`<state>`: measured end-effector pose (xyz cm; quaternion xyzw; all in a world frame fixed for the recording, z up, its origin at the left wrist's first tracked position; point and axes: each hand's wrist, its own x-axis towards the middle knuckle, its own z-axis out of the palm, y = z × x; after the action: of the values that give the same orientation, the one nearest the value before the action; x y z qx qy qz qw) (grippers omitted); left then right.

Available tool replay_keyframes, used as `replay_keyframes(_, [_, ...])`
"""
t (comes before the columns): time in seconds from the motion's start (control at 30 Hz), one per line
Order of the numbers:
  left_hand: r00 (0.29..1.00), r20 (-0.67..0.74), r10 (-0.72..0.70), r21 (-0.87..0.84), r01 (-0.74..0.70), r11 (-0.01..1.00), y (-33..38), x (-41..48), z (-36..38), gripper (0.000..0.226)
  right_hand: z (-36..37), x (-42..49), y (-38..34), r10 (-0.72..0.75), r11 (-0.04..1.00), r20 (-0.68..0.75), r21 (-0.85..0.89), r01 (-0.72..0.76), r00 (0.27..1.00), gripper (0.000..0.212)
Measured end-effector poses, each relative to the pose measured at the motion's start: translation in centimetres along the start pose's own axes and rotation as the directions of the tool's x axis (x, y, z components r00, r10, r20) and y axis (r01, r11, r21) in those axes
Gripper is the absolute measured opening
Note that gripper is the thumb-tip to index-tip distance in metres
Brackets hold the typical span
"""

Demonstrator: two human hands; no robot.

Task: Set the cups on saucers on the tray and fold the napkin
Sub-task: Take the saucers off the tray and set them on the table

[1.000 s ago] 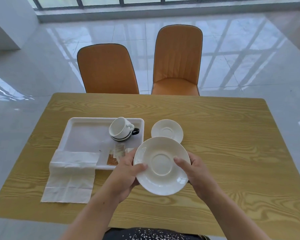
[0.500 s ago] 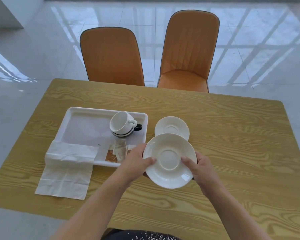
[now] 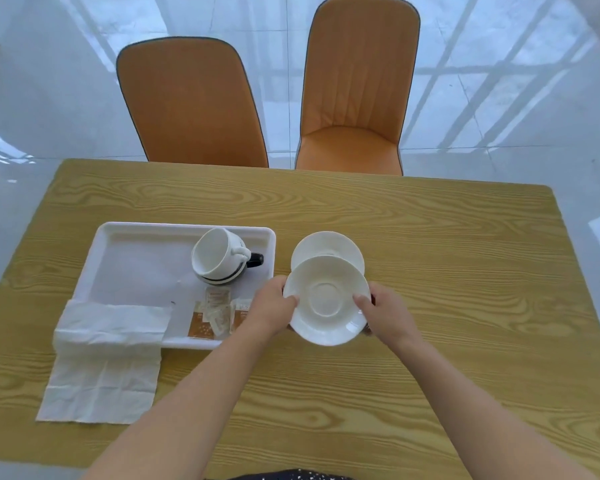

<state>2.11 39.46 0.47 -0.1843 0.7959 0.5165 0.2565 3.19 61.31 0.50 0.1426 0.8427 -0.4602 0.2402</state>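
Observation:
Both hands hold a white saucer (image 3: 327, 301) just right of the white tray (image 3: 125, 237): my left hand (image 3: 270, 308) grips its left rim, my right hand (image 3: 385, 311) its right rim. A second white saucer (image 3: 326, 244) lies on the table right behind it, partly covered by the held one. On the tray's right part two cups are nested, a white cup (image 3: 219, 254) tilted inside a black-banded cup (image 3: 243, 268). A white napkin (image 3: 104, 358) lies unfolded over the tray's near left corner and onto the table.
Several small sachets (image 3: 215, 315) lie at the tray's near right corner. The wooden table (image 3: 465, 306) runs bare to the right. Two orange chairs (image 3: 191, 102) (image 3: 355, 91) stand at its far edge, on a glossy white floor.
The held saucer has moved away from me toward the second saucer and now overlaps it. The camera has tilted further down. Cups and napkin have not moved.

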Motion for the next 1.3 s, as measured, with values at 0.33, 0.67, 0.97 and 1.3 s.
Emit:
replay_keyframes(0.33, [0.993, -0.079, 0.082, 0.242, -0.061, 0.968, 2.0, 4.9, -0.1, 0.013, -1.7, 5.5, -1.2, -0.044, 0.969, -0.078, -0.246, 0.024, 0.996, 0.023])
replay_keyframes(0.67, [0.992, -0.087, 0.096, 0.242, -0.073, 0.968, 2.2, 6.1, 0.1, 0.009, -2.1, 6.9, -1.6, -0.016, 0.966, -0.1, -0.258, -0.01, 0.995, 0.027])
replay_keyframes(0.97, [0.993, -0.078, 0.093, 0.188, -0.077, 0.979, -0.9, 2.2, 1.3, 0.007, -0.3, 2.4, 1.8, -0.025, 0.982, -0.095, -0.191, 0.007, 0.995, 0.028])
replay_keyframes(1.3, [0.995, -0.061, 0.081, 0.249, -0.064, 0.966, -5.5, -2.5, 2.5, 0.01, 2.5, -2.6, 6.0, -0.046, 0.973, -0.046, -0.227, 0.034, 0.998, 0.024])
